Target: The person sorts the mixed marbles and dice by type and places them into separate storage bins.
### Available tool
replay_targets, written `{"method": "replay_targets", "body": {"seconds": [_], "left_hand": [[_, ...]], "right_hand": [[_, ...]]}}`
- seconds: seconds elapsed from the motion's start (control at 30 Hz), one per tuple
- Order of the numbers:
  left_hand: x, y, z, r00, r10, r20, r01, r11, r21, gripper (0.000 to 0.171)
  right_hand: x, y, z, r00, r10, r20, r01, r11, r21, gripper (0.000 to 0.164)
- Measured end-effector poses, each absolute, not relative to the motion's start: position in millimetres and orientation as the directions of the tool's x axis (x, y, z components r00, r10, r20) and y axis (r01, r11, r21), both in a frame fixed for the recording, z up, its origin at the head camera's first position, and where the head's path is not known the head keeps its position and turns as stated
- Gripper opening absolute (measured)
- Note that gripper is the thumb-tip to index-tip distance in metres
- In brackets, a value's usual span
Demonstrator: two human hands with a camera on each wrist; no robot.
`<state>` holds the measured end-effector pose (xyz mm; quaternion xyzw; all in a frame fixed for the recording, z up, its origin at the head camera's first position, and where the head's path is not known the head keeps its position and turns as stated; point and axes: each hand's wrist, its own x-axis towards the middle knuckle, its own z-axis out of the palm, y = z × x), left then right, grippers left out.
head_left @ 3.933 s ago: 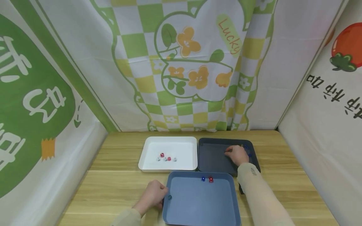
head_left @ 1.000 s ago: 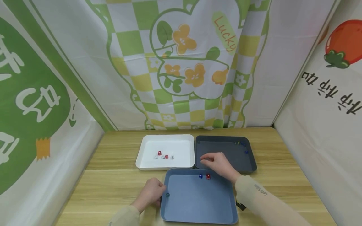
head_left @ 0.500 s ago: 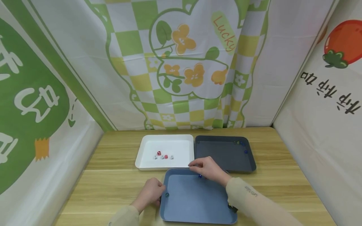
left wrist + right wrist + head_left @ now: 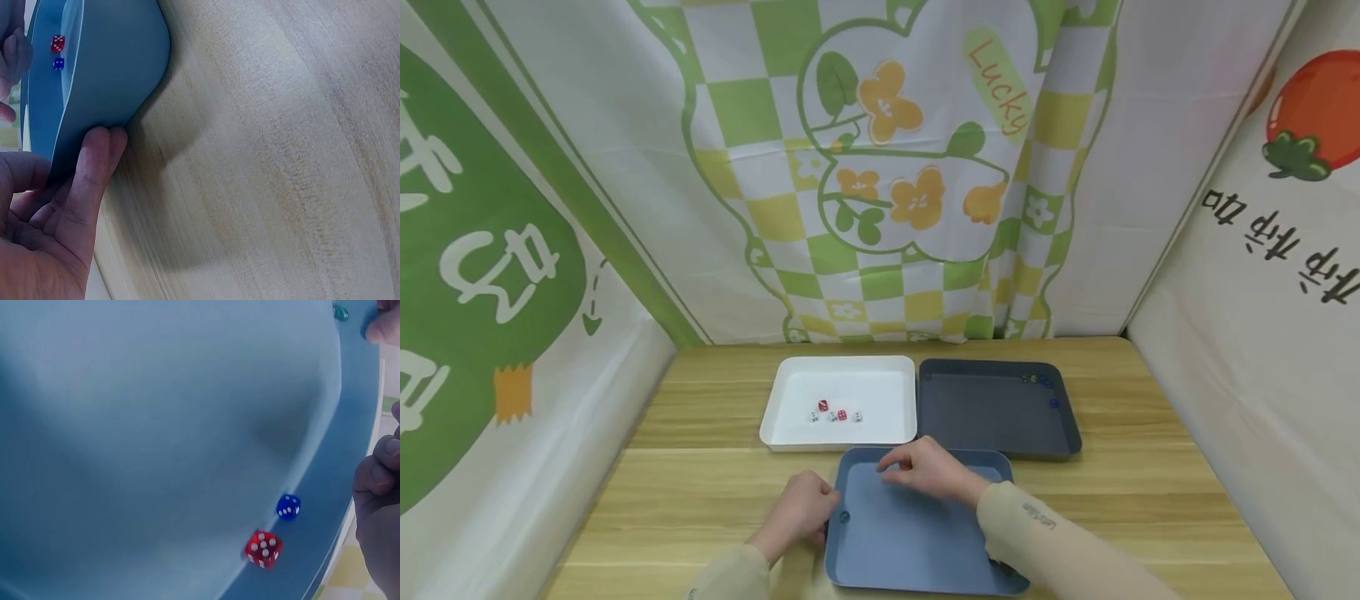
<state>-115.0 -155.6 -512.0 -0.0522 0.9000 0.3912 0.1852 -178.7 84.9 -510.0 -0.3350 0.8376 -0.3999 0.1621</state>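
Note:
My left hand (image 4: 803, 507) grips the left rim of the blue tray (image 4: 917, 542), thumb inside the wall and fingers beneath, as the left wrist view shows. Above the tray's far part hovers my right hand (image 4: 928, 468), fingers loosely bent, nothing visible between them. A blue die (image 4: 289, 507) and a red die (image 4: 264, 549) lie by the tray's far wall; in the head view my right hand covers them. A small green glass piece, seemingly a marble (image 4: 845, 517), sits near the left wall, close to my left thumb.
Behind the blue tray stands a white tray (image 4: 887, 400) with red dice (image 4: 823, 406) and clear dice (image 4: 857, 416). To its right, a dark grey tray (image 4: 992, 417) holds several small blue and greenish pieces (image 4: 1043, 381). All three trays rest on a wooden table (image 4: 1150, 500).
My right hand has moved from the dark grey tray leftward and nearer, passing the tray edges to above the blue tray. My left hand has kept its grip on the rim.

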Motion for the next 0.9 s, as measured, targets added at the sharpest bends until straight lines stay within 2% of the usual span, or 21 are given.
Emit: {"method": "replay_targets", "body": {"seconds": [0.23, 0.9], "left_hand": [[-115.4, -156.6, -513.2, -0.927, 0.050, -0.372, -0.238, 0.689, 0.685, 0.043], [-114.4, -156.7, -512.8, -0.932, 0.095, -0.350, -0.200, 0.672, 0.713, 0.038]], "right_hand": [[-175.9, 73.1, -515.7, -0.702, -0.711, -0.042, -0.442, 0.481, -0.757, 0.018], [-160.7, 54.6, -534.2, -0.697, -0.711, -0.095, -0.409, 0.502, -0.762, 0.023]]}}
